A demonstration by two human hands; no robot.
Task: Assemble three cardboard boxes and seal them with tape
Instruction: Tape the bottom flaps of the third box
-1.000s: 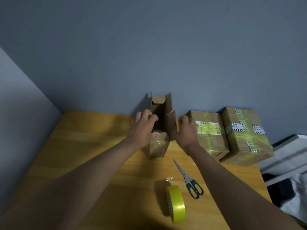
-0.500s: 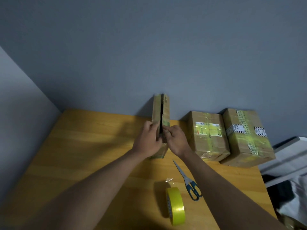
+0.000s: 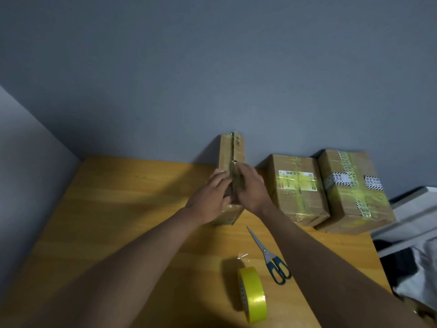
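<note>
A narrow cardboard box stands at the back middle of the wooden table, its two top flaps folded together with a thin seam between them. My left hand presses flat on the left flap. My right hand presses on the right flap beside it, fingers over the seam. A roll of yellow tape stands on edge near the front of the table, a loose clear end sticking up. Scissors with dark handles lie to its right.
Two taped cardboard boxes sit side by side at the back right, against the grey wall. A white shelf and dark clutter lie past the table's right edge. Bare tabletop lies to the left.
The box's top flaps, open a second ago, are folded shut. Both hands have moved from the box's sides onto the flaps and come together over the seam.
</note>
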